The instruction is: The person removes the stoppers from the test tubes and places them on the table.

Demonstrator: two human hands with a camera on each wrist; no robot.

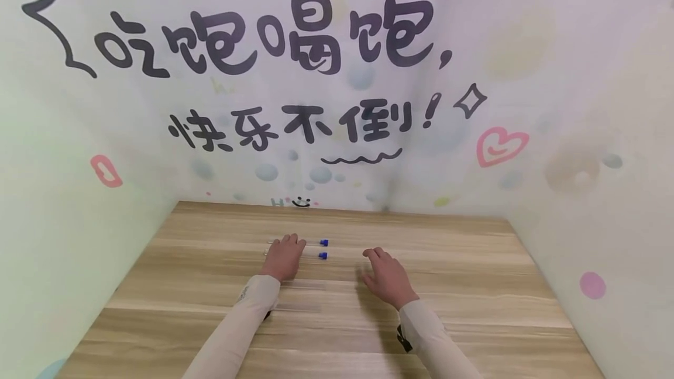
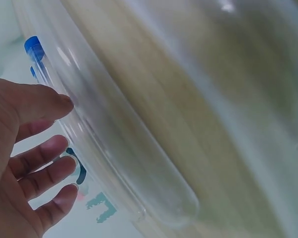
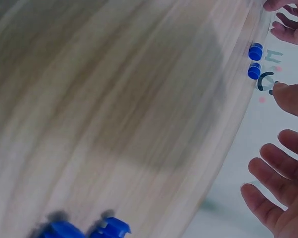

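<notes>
Two clear tubes with blue caps [image 1: 323, 243] lie side by side near the table's far edge. My left hand [image 1: 284, 257] hovers over their left part, its fingers loosely bent. In the left wrist view, the thumb and fingertips are near a capped tube [image 2: 107, 166]; contact cannot be told. Closer to that camera lie a clear round-bottomed tube [image 2: 134, 139] and a blurred clear tube [image 2: 213, 64]. To the right of the caps, my right hand [image 1: 388, 278] holds nothing, fingers relaxed. Two more blue caps [image 3: 110, 227] show at the bottom of the right wrist view, partly cut off.
The wood-grain table [image 1: 337, 344] meets a white printed wall [image 1: 337, 86] at the back. Side walls [image 1: 605, 221] stand left and right. Dark wrist cameras [image 1: 403, 338] sit under the sleeves.
</notes>
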